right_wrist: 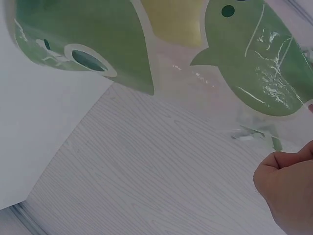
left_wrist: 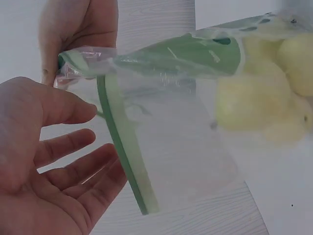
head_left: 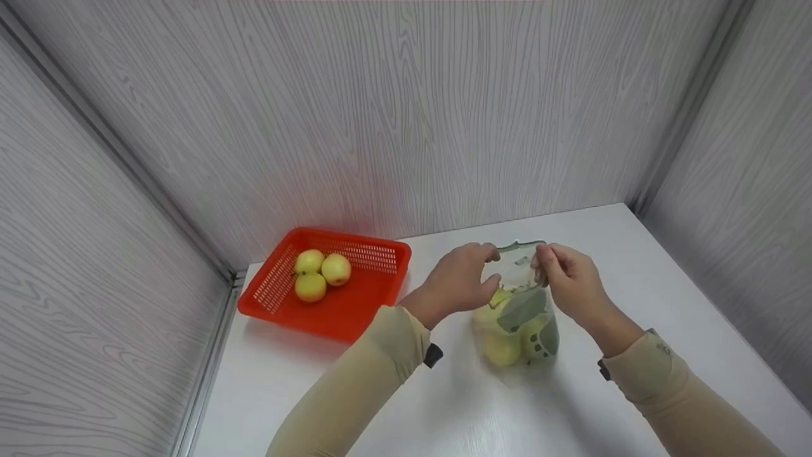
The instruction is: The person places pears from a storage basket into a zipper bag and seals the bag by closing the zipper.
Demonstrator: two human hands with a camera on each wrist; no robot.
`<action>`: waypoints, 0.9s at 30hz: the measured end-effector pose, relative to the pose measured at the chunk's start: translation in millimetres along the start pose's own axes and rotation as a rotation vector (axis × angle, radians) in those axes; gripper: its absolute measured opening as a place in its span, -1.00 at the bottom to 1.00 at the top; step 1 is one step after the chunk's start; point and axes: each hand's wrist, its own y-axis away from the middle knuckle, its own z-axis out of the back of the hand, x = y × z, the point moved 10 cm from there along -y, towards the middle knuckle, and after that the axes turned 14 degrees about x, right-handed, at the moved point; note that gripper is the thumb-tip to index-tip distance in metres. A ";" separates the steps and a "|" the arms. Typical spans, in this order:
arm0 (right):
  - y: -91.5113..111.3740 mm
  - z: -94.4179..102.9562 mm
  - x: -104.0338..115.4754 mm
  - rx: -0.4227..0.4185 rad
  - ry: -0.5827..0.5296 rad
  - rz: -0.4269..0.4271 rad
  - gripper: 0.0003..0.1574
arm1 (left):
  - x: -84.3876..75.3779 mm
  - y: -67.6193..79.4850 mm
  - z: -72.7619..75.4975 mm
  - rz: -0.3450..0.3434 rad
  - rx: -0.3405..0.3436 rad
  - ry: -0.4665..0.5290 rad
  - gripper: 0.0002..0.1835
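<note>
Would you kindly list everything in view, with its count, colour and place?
Basket: 1, red, left on the table
Apples: 3, yellow-green, in the basket; more in the bag, number unclear
Bag: 1, see-through with green print, right of the basket
Table: 1, white, below basket and bag
Walls: 3, pale grey wood-grain, left, back and right
Dark objects: 2, black, at the cuffs
Sleeves: 2, beige, on the forearms
Left hand: 1, bare, at the bag's mouth
Right hand: 1, bare, pinching the bag's edge

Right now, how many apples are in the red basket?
3 in the red basket, clustered: a back apple, a right apple, a front apple. The left sleeve covers one corner, perhaps hiding more.
</note>
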 end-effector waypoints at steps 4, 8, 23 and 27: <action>-0.1 5.5 2.4 -0.040 -0.012 -0.004 -0.53 | 12.0 10.0 10.1 0.005 -0.081 0.029 -0.68; -0.6 7.5 1.4 -0.058 -0.008 -0.003 -0.53 | 32.1 20.9 17.2 0.036 -0.165 0.055 -0.71; 0.8 2.3 -0.8 -0.056 -0.018 -0.014 -0.53 | 165.0 60.1 -4.7 0.378 -0.157 0.127 -0.57; 0.5 2.7 -0.5 -0.052 -0.045 -0.012 -0.53 | 181.3 64.1 -3.9 0.408 -0.179 0.137 -0.57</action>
